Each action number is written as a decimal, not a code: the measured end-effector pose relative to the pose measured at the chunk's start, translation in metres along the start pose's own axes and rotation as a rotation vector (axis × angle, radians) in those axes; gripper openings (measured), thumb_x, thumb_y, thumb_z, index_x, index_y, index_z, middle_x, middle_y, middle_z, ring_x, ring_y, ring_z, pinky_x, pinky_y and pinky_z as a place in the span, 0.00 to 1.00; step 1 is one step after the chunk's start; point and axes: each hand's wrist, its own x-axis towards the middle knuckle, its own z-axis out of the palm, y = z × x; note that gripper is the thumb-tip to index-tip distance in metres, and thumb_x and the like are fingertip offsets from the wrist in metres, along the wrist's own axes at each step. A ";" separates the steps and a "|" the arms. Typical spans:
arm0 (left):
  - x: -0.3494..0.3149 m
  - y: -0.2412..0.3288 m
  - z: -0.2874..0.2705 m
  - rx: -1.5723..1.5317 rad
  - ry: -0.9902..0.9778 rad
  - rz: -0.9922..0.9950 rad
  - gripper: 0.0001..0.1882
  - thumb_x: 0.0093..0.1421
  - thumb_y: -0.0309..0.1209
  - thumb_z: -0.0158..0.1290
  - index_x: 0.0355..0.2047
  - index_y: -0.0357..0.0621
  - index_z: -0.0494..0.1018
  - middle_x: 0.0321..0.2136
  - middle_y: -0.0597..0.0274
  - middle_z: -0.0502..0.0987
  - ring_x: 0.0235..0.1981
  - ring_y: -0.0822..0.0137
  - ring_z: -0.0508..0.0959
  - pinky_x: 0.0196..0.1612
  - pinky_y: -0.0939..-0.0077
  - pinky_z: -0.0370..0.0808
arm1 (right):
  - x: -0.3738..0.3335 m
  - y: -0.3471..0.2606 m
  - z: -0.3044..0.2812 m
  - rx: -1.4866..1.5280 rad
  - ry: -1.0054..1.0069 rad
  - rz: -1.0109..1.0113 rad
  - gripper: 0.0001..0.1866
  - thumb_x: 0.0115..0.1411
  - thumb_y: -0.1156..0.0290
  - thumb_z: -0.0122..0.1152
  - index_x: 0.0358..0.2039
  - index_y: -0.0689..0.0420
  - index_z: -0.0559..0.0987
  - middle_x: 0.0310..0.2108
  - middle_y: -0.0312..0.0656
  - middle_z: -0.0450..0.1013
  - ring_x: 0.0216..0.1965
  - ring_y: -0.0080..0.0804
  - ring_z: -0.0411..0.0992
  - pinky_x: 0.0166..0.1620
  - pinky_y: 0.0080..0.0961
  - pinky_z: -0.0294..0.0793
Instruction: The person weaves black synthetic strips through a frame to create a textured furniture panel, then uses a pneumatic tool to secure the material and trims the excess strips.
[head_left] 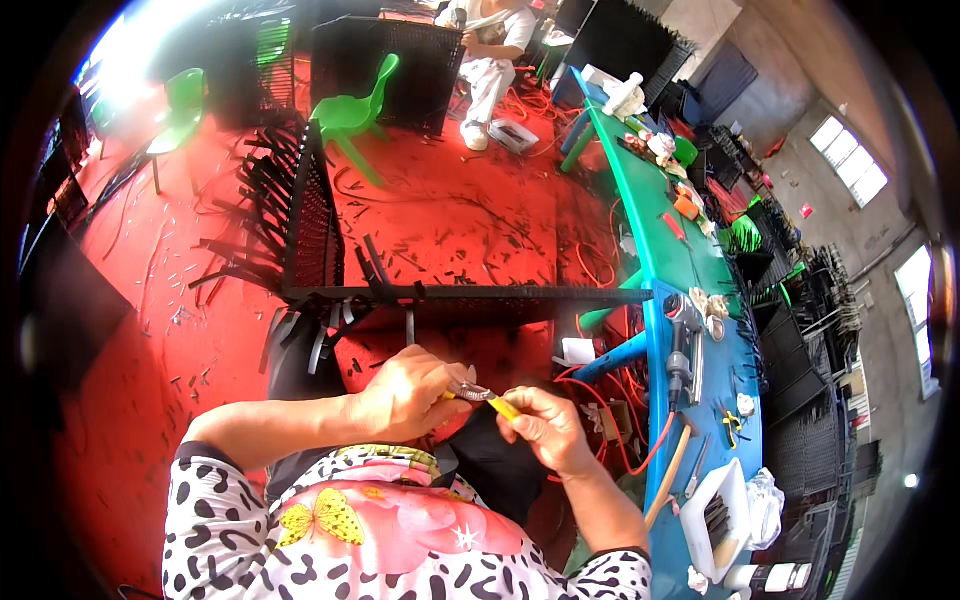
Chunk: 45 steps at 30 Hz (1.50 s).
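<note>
My left hand is closed at one side of a pair of yellow-handled pliers, held above my lap. Between thumb and fingers, my right hand pinches a yellow handle of the same tool. Its small metal middle shows between the two hands; my left fingers hide part of the rest. Just beyond my hands, a black woven panel lies across, with loose black strips sticking up from its edge. Another black woven section with many strip ends joins it on the left.
To the right, a blue table carries a power tool, a hammer, another pair of pliers and a white bin. A green table adjoins it. Strip scraps litter the red floor. Beyond are a green chair and a seated person.
</note>
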 end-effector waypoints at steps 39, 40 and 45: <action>-0.024 -0.104 0.024 0.542 0.139 0.085 0.08 0.44 0.23 0.60 0.28 0.39 0.76 0.24 0.63 0.70 0.24 0.64 0.74 0.27 0.71 0.70 | 0.109 0.066 -0.076 -1.665 0.184 -0.768 0.26 0.38 0.68 0.68 0.40 0.61 0.70 0.32 0.42 0.66 0.33 0.38 0.67 0.37 0.31 0.70; -0.025 -0.104 0.025 0.541 0.137 0.083 0.08 0.44 0.23 0.60 0.28 0.39 0.76 0.24 0.63 0.70 0.24 0.64 0.74 0.27 0.71 0.70 | 0.111 0.066 -0.077 -1.655 0.182 -0.792 0.25 0.39 0.69 0.67 0.39 0.60 0.70 0.32 0.42 0.66 0.33 0.38 0.67 0.36 0.31 0.70; -0.029 -0.106 0.030 0.539 0.164 0.122 0.09 0.43 0.22 0.59 0.28 0.40 0.76 0.25 0.64 0.70 0.24 0.65 0.74 0.27 0.71 0.69 | 0.118 0.070 -0.080 -1.656 0.167 -0.828 0.23 0.40 0.71 0.66 0.38 0.60 0.69 0.32 0.42 0.66 0.32 0.38 0.67 0.35 0.31 0.70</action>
